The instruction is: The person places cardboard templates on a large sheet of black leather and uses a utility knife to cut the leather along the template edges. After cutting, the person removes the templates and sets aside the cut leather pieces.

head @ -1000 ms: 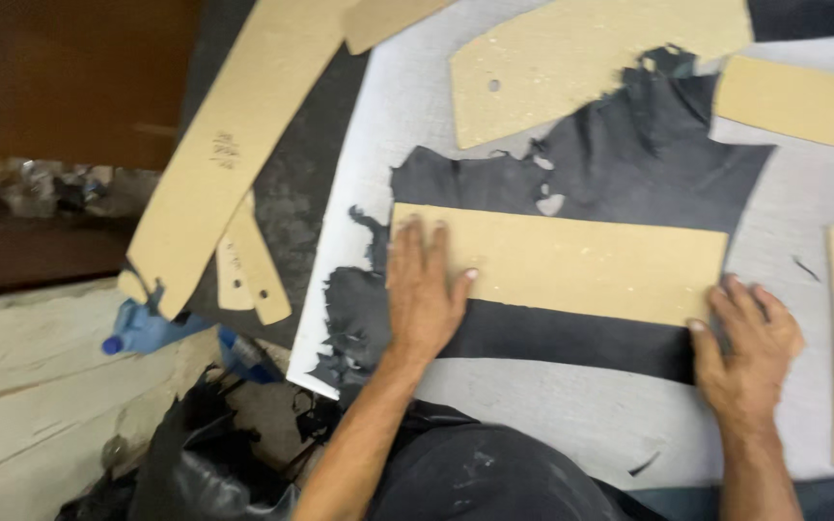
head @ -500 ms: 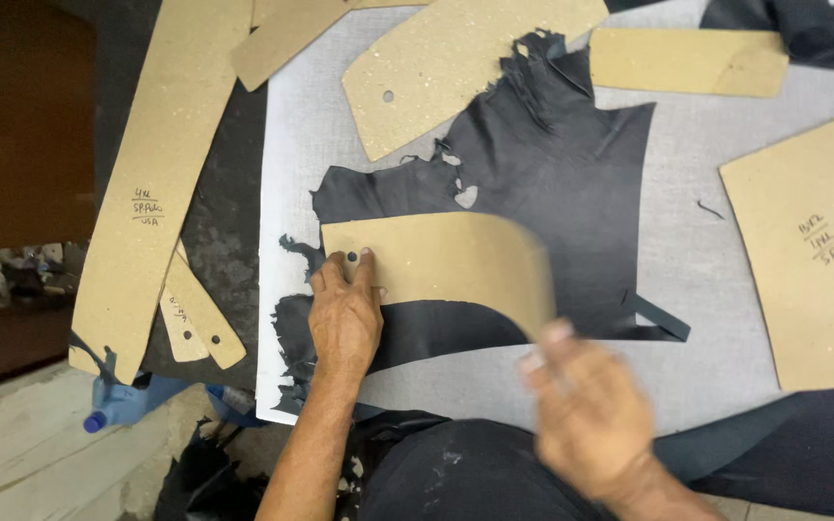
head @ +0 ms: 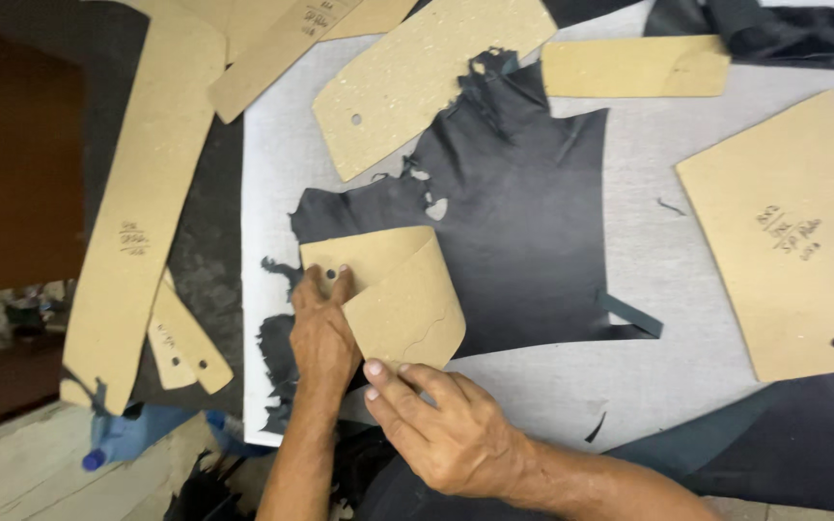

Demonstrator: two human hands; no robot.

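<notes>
My left hand (head: 320, 333) presses flat on the cardboard pattern (head: 388, 289), pinning its end to the black leather (head: 523, 232) on the desk (head: 649, 251), while my right hand (head: 446, 425) curls its free end over. Next, I judge, it needs laying flat.

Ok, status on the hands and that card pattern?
Left hand pins the card pattern on the black leather. Right hand has its far end folded back. Other cards lie apart.

Leather-cutting workshop: black hide (head: 523, 232) spread on grey cutting board (head: 649, 260), cardboard pattern templates (head: 793, 232) scattered around, offcut scraps (head: 596, 426) near edge.
</notes>
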